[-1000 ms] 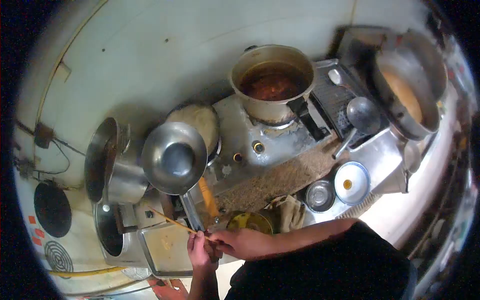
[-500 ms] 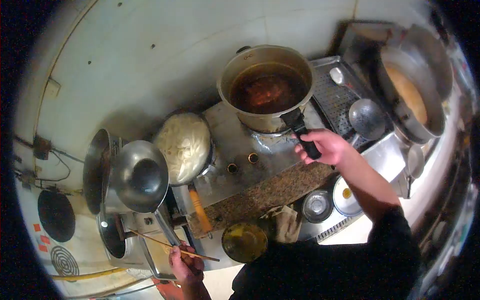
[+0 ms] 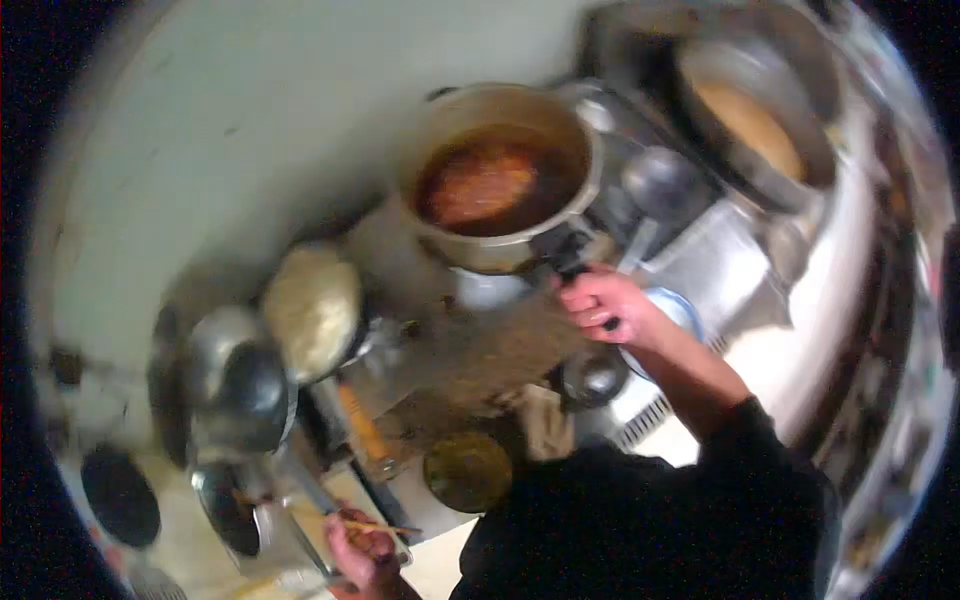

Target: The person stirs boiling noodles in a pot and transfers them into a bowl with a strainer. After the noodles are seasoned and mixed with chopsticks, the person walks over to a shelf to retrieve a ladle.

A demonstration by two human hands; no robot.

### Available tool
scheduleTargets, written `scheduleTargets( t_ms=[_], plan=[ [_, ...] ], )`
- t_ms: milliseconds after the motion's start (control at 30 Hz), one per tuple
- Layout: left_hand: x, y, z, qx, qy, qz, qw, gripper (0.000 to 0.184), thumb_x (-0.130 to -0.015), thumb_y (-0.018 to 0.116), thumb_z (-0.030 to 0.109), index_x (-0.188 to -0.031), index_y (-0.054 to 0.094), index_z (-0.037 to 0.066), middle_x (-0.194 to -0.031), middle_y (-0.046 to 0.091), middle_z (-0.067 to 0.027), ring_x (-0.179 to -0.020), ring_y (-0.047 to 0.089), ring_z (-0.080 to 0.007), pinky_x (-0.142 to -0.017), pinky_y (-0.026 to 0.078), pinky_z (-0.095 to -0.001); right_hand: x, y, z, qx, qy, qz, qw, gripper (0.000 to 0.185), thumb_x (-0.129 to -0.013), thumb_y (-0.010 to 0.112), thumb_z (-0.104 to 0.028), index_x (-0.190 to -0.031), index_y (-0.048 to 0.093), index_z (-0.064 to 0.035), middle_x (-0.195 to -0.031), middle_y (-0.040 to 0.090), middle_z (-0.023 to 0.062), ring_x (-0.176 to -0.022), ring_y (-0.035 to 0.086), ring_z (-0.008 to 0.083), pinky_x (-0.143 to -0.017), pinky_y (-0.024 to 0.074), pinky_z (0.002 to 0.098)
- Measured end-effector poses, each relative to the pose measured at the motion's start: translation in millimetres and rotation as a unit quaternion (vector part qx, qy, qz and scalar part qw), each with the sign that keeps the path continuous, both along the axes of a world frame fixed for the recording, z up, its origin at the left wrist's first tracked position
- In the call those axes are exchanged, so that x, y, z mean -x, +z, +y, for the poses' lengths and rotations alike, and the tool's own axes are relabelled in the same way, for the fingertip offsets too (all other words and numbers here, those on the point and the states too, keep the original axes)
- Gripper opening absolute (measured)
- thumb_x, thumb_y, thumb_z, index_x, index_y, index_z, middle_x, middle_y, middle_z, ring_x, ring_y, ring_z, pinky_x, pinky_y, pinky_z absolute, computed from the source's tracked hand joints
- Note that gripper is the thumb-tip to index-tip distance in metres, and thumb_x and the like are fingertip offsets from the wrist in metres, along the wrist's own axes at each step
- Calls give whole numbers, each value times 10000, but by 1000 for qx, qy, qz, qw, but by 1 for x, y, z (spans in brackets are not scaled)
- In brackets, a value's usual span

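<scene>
My right hand (image 3: pixel 605 305) is closed round the black handle (image 3: pixel 562 252) of a deep metal pot (image 3: pixel 490 243). The pot holds dark liquid with a reddish-brown mass in it. It is over the stove; I cannot tell whether it is lifted. My left hand (image 3: pixel 362 555), low in the view, is wrapped round the handle of a steel wok (image 3: pixel 225 345). Thin wooden chopsticks (image 3: pixel 385 527) are in the same hand, crossing that handle. Between wok and pot is a pan of pale food (image 3: pixel 315 305) with a wooden handle (image 3: pixel 362 425). Motion blurs the view.
At the upper right are a ladle (image 3: pixel 660 182) and a large pan with tan contents (image 3: pixel 750 130). Near my body are a bowl of yellowish liquid (image 3: pixel 467 470), a cloth (image 3: pixel 545 420) and a small metal bowl (image 3: pixel 595 378). A tiled wall (image 3: pixel 250 100) rises behind.
My view has turned and shifted. The pot has moved right with my right hand, away from the pale-food pan and nearer the ladle. Its reddish mass sits further left. My left hand keeps its hold.
</scene>
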State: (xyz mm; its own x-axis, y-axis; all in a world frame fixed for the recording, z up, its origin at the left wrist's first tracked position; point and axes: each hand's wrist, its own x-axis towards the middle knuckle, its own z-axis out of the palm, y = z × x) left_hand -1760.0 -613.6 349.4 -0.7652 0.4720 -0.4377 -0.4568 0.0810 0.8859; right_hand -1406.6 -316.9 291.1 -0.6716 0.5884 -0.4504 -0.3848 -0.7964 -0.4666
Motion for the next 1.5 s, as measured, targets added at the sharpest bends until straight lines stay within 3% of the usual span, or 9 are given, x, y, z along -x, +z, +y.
scheduleTargets(
  t_ms=[33,133,200,433,500,633,1433,1467,1500],
  plan=[
    [3,-19,3,-18,110,67,992,346,-886,563,364,-1057,556,63,-792,601,-45,-536,529,-120,-415,437,-218,-12,-1,-16,6,-24,37,999,197,-862,534,-72,-1053,485,-80,-581,356,-49,-403,331,36,-278,271,203],
    [15,6,2,-52,-214,-3,975,350,-889,571,366,-1060,559,61,-838,627,-57,-563,545,-98,-417,428,-196,-46,19,-65,-19,-96,-4,995,199,-840,535,-44,-1033,488,-64,-581,363,-41,-393,335,41,-278,294,216],
    [-5,12,13,-29,-110,21,993,384,-932,532,370,-862,590,-3,-512,476,-34,-328,323,-113,-328,312,-250,-68,22,-98,-74,-136,-59,986,184,-817,553,-105,-985,480,-84,-561,349,-56,-381,322,37,-316,348,242],
    [-35,24,42,4,-49,17,999,369,-897,561,382,-1069,561,55,-828,627,-50,-480,503,-75,-358,377,-189,-159,10,-166,-114,-302,-216,922,258,-681,501,20,-934,468,-21,-527,407,12,-344,351,90,-291,358,263],
    [-49,43,52,-91,-199,-38,975,342,-957,497,310,-851,568,-7,-530,470,-28,-319,274,-98,-312,284,-255,-186,-8,-178,-119,-327,-248,904,251,-693,497,12,-940,468,-17,-539,415,20,-342,348,99,-292,352,269],
    [-63,50,58,-77,-243,-46,966,280,-960,496,266,-781,509,50,-505,414,-20,-312,246,-95,-307,298,-266,-219,-40,-197,-131,-370,-269,879,227,-720,493,-8,-945,468,-14,-540,410,22,-343,348,104,-298,357,273],
    [-59,22,37,-158,-413,-166,881,224,-949,508,203,-1017,588,5,-803,631,-119,-447,492,-140,-435,441,-256,-315,-165,-132,-17,-389,-98,916,184,-838,530,-133,-1010,529,-69,-594,435,-29,-402,350,68,-361,323,256],
    [-98,18,44,-31,-91,52,994,377,-901,547,390,-1080,566,59,-783,603,-24,-418,454,-64,-322,340,-197,-316,-164,-130,-31,-370,-122,920,255,-884,543,-250,-1057,538,-62,-617,472,-4,-428,401,106,-388,363,258],
    [-93,16,38,-33,-92,52,994,377,-901,547,390,-1080,566,59,-783,603,-24,-418,454,-64,-322,340,-197,-314,-164,-133,-33,-371,-122,920,255,-884,543,-250,-1057,538,-62,-617,472,-4,-428,401,106,-388,363,258]
  ],
)
